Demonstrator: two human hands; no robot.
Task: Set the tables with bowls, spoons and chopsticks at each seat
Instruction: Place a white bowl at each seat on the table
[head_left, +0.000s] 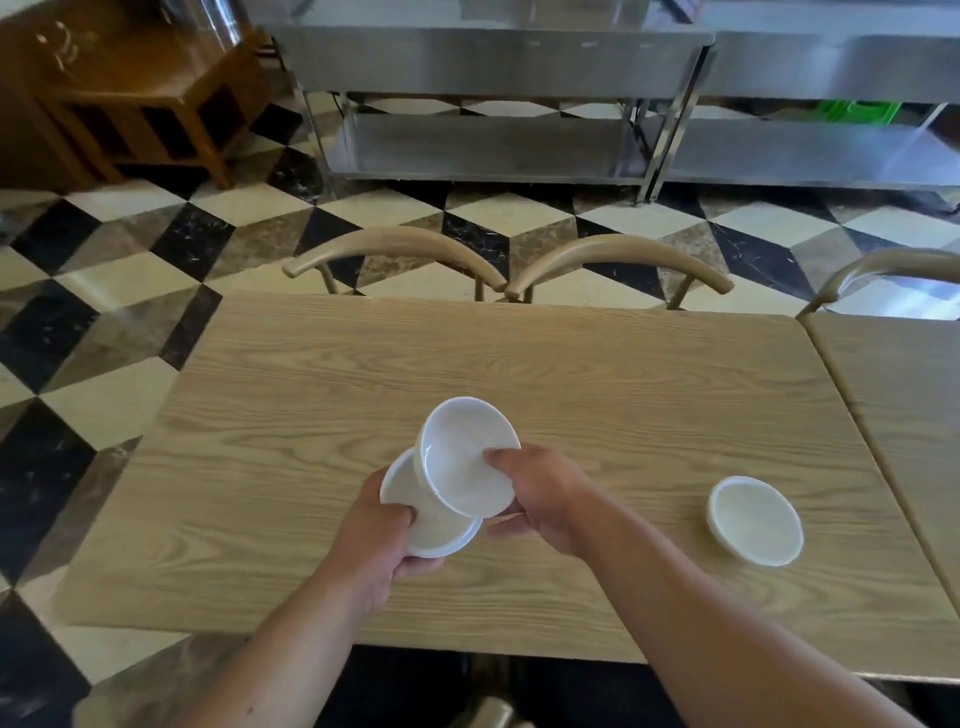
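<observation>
While both arms reach out over the light wooden surface (519, 364), each one has a white bowl in it, held above the wood near the middle of the near side. The left grip (379, 540) is curled round the lower bowl (444, 532), thumb hooked over the near rim and fingers underneath, and it holds that bowl roughly level. The right grip (545, 493) pinches the upper bowl (467, 457), its thumb pressed inside the rim on the right and the other fingers curled behind and below. This upper bowl is tipped steeply, its mouth turned back toward the person, and its underside overlaps the mouth of the lower bowl. From where I stand I cannot tell whether the two are touching or just apart.

A third bowl (756, 519) sits upright on the surface well to the right of the hands, near the right edge on the near side.

Across the far edge, two chairs with curved tan backs are pushed in side by side, the left chair (395, 247) and the middle chair (618, 254), their back ends almost meeting. A second surface (904, 395) butts up on the right, with another chair (893, 265) behind it. Beyond lies a chequered stone floor (130, 291), then steel racks (493, 140) along the wall, a green crate (857, 111) under the right one, and a dark wooden cabinet (140, 104) at far left.
</observation>
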